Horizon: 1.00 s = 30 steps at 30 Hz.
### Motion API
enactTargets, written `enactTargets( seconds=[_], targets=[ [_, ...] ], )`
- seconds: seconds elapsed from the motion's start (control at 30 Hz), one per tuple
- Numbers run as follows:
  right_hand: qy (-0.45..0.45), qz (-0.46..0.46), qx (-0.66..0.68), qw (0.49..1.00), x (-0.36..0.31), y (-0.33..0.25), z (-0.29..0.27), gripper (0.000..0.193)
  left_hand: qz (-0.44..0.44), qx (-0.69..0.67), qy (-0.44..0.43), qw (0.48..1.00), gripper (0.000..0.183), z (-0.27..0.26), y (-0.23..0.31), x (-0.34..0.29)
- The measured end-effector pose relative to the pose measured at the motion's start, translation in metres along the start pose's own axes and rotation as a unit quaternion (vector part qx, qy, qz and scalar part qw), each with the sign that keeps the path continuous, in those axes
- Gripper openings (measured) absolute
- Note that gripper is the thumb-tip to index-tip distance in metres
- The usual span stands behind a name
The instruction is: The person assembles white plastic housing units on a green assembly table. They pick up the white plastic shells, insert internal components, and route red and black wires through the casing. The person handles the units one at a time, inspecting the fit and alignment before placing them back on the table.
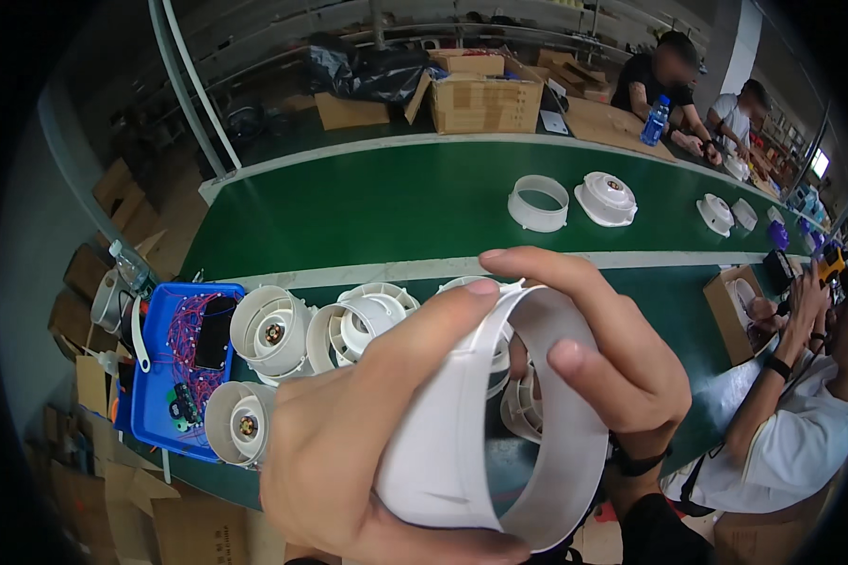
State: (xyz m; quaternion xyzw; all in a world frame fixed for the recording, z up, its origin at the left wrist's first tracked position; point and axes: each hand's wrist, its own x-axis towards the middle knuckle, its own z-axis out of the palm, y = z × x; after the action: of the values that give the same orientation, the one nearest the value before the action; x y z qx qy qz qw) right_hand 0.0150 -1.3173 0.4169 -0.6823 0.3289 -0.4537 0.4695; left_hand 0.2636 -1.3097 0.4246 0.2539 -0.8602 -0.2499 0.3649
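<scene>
Close in front of me, a white plastic ring [433, 452] is held up and tilted, its opening turned to the right. My left hand [320, 461] grips its left side, with the thumb along the lower edge and a fingertip at the top. From the right, my right hand [631, 367] curls round it, one finger at the top rim and another bent into the opening. Behind the ring stand several white round fan housings, one [273, 330] upper left and another [240, 424] lower left with a motor hub in its middle. The ring and hands partly hide others.
At left, a blue tray [146, 414] holds red wires [184, 330], a black item and a green circuit board. Across the green conveyor [349, 198] lie another white ring [540, 221] and a housing [608, 200]. Cardboard boxes [485, 104] stand beyond; co-workers sit at right.
</scene>
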Motion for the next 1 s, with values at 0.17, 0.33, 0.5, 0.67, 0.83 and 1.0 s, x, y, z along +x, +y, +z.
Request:
enactTargets(
  seconds=[0.17, 0.33, 0.5, 0.67, 0.83, 1.0],
  targets=[
    [0.082, 0.038, 0.038, 0.995, 0.003, 0.003, 0.004, 0.055, 0.013, 0.056, 0.037, 0.998, 0.146, 0.002, -0.007, 0.001],
    [0.114, 0.028, 0.112, 0.987, 0.013, 0.01, 0.009, 0.042, -0.008, 0.071, 0.061, 0.996, 0.139, -0.002, -0.004, -0.001],
    [0.119, -0.003, 0.052, 0.991, 0.01, 0.006, 0.017, 0.047, -0.018, 0.103, 0.057, 0.993, 0.134, -0.008, 0.005, -0.003],
    [0.089, -0.114, 0.037, 0.989, 0.014, 0.008, 0.006, 0.062, -0.069, 0.103, 0.065, 0.99, 0.107, -0.025, -0.001, -0.017],
    [0.043, 0.017, -0.204, 0.978, 0.101, 0.03, -0.016, 0.056, -0.184, 0.147, 0.056, 0.97, 0.072, -0.049, -0.008, -0.048],
    [0.023, 0.266, -0.206, 0.942, 0.191, 0.155, -0.058, 0.065, -0.171, 0.093, 0.031, 0.98, 0.068, -0.061, -0.012, -0.049]
  ],
)
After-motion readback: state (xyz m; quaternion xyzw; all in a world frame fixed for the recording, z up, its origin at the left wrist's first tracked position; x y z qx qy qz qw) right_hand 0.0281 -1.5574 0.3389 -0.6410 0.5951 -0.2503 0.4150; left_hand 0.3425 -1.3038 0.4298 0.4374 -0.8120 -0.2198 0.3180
